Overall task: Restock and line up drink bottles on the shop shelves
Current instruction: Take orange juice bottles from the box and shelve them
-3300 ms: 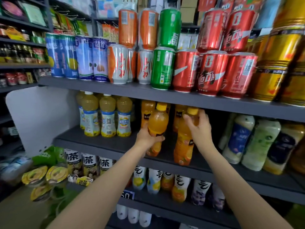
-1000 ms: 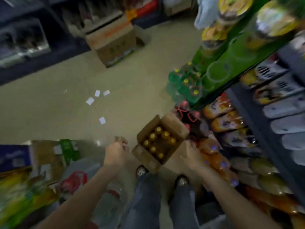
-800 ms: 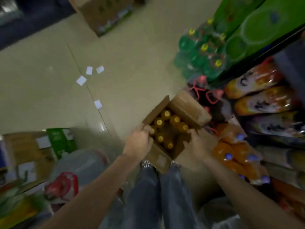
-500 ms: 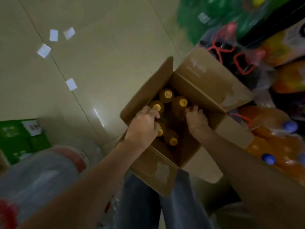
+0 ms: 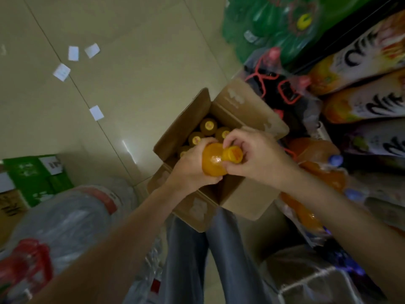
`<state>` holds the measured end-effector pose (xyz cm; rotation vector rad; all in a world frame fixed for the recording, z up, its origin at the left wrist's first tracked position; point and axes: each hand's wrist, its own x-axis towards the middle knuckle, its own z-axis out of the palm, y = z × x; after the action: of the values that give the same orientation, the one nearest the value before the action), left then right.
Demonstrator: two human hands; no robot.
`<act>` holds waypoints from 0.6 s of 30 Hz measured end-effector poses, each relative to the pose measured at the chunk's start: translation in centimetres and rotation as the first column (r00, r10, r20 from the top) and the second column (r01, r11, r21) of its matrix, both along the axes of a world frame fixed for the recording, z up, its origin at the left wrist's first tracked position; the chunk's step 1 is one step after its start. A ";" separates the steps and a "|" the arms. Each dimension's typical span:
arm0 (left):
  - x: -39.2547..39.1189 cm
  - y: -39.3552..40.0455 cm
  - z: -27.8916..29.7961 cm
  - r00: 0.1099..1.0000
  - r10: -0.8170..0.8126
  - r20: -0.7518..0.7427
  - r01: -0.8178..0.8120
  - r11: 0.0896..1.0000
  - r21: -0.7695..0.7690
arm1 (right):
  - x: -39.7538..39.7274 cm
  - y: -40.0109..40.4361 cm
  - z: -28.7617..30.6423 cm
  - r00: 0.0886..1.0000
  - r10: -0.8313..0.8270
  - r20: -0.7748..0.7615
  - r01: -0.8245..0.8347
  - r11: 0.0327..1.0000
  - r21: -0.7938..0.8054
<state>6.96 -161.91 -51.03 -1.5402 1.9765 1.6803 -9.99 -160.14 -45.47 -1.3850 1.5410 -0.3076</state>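
I am at the fetching step: my left hand (image 5: 188, 170) wraps around the body of one orange plastic juice bottle with a yellow cap (image 5: 215, 160), and the fingers of my right hand (image 5: 258, 156) pinch its neck, holding it just above the open brown cardboard box (image 5: 232, 194) on the floor. Next, I think, I must stand up and bring it to the shelf, upright, in line with the others. I count one bottle in my hands, about four yellow caps (image 5: 208, 126) visible inside the box, and four white paper slips (image 5: 62, 71) on the floor.
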 end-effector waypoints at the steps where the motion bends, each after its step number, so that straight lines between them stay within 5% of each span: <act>1: 0.0 -0.1 0.2 0.997 0.072 0.018 -0.072 0.997 -0.037 | -0.6 -0.1 0.3 0.986 -0.070 0.149 0.063 0.997 0.051; 3: 0.2 -0.4 0.6 0.980 0.188 0.072 -0.179 0.978 -0.110 | -1.7 -0.3 -1.3 0.883 -0.306 0.355 0.234 0.944 0.232; 4: 0.4 -0.7 0.6 0.967 0.236 0.098 -0.223 0.966 -0.128 | -2.1 -0.3 -3.2 0.874 -0.362 0.325 0.283 0.922 0.265; 7: 0.9 -1.7 -0.4 0.940 0.326 0.100 -0.312 0.940 -0.137 | -1.7 -0.4 -10.7 0.991 -0.052 -0.122 0.077 0.974 0.211; 9: 1.0 -2.3 -1.3 0.940 0.328 0.097 -0.312 0.938 -0.149 | -0.2 -1.0 -15.1 0.917 0.212 -0.339 -0.133 0.961 0.243; 14: 2.0 -2.4 -4.4 0.944 0.324 0.070 -0.309 0.936 -0.168 | 2.9 -3.4 -21.4 0.672 0.436 -0.598 -0.235 0.892 0.386; 18: 2.1 -1.8 -5.0 0.948 0.316 0.041 -0.305 0.936 -0.177 | 4.4 -2.2 -22.2 0.701 0.392 -0.596 -0.169 0.903 0.395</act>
<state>9.01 -163.69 -55.99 -2.0360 1.9669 1.5671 -5.58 -162.31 -67.65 -1.5245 1.7926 0.6901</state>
